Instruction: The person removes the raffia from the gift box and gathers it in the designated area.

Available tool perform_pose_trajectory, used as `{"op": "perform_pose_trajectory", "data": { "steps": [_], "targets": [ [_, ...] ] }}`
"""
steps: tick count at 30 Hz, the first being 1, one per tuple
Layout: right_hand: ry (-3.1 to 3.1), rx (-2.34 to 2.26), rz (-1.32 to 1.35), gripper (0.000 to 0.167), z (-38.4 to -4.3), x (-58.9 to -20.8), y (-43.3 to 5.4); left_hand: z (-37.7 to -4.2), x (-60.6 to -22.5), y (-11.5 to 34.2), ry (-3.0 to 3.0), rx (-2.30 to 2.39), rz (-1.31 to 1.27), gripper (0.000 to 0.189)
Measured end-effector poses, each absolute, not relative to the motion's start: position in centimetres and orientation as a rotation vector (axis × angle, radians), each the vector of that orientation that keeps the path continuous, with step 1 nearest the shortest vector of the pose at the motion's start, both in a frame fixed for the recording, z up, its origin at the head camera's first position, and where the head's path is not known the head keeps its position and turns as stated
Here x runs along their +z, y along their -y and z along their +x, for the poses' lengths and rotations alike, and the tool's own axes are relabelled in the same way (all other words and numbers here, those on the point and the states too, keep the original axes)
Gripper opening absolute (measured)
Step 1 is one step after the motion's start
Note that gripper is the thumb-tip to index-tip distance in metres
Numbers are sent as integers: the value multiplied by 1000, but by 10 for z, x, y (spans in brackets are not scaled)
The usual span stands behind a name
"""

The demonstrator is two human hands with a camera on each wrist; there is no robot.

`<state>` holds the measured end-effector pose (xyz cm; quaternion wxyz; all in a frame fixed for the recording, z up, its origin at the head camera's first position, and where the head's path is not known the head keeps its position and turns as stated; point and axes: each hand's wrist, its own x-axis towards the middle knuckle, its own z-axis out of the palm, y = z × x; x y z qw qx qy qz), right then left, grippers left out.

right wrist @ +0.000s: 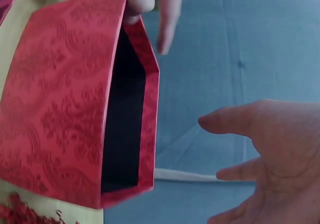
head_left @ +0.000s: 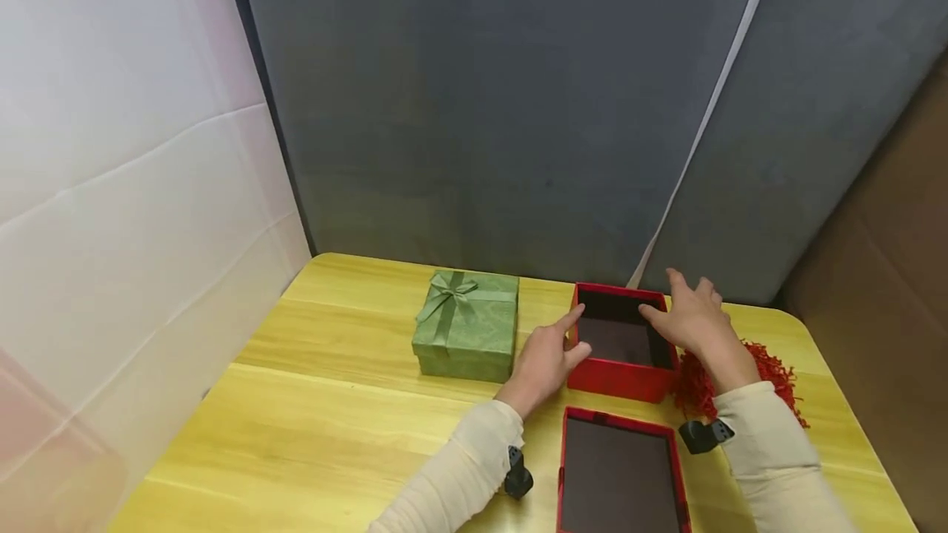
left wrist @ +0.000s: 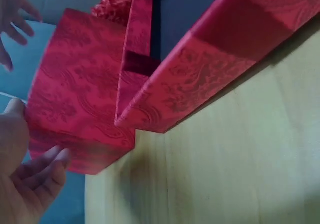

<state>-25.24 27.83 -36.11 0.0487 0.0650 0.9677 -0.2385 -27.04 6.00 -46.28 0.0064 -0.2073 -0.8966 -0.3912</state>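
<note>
A red patterned box (head_left: 618, 380) with a dark interior stands uncovered near the table's back edge. At its front left corner my left hand (head_left: 543, 362) grips the wall, index finger stretched along the left side. My right hand (head_left: 696, 323) hovers by the box's right rear corner, fingers spread. In the right wrist view a gap shows between the right thumb (right wrist: 220, 121) and the box (right wrist: 60, 99). Nearer to me lies the matching red lid (head_left: 622, 471), dark inside facing up; the left wrist view shows its patterned side (left wrist: 215, 69) close up.
Left of the red box sits a green gift box (head_left: 474, 319) with a ribbon bow. A heap of red shredded paper (head_left: 773, 385) lies to the right, partly under the right forearm. Grey fabric (head_left: 474, 105) hangs behind the wooden table (head_left: 311, 434).
</note>
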Motion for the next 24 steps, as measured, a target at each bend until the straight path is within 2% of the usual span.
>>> {"op": "perform_pose_trajectory", "data": {
  "steps": [2,5,9,13,16,21,24],
  "targets": [
    [-2971,-749,177,86,-251,-364,-276,-264,-457,-58,2752,-1241,-681,59],
    [-3025,-846,127,81,-248,-367,-270,-253,-438,-41,2637,-1200,-680,43],
    [-3053,-1118,26,69,-245,-372,-246,-259,-414,11,2472,-1128,-466,25],
    [-2943,-1385,-64,58,-247,-383,-215,-284,-412,66,2520,-1276,-180,32],
    [-2818,-1453,-57,60,-256,-395,-195,-303,-423,89,2705,-1483,-55,41],
    [-2548,-1521,73,75,-276,-420,-162,-318,-443,108,2810,-1786,-88,40],
    [-2413,-1647,196,75,-279,-434,-163,-316,-448,102,2765,-1873,-110,36]
  ]
}}
